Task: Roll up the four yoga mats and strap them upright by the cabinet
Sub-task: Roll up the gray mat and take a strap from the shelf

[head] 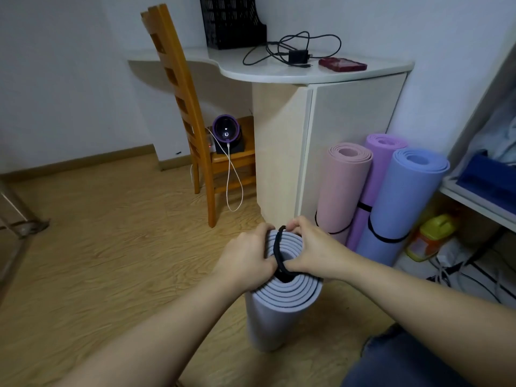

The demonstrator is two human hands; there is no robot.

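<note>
A rolled grey-lavender yoga mat (pixel 282 311) stands upright on the floor in front of me. A black elastic strap (pixel 279 255) lies stretched across its top end. My left hand (pixel 247 258) grips the mat's top rim on the left and touches the strap. My right hand (pixel 310 250) pinches the strap on the right. Three rolled mats stand upright against the cabinet (pixel 349 113): a pink mat (pixel 342 185), a purple mat (pixel 375 169) and a blue mat (pixel 405 196), each with a black strap around it.
A wooden chair (pixel 192 127) with a purple device and a white cable stands left of the cabinet. Cables and a red phone lie on the white desk top (pixel 251 69). On the right is a shelf (pixel 480 199) with a yellow bottle (pixel 432 236) and cords below.
</note>
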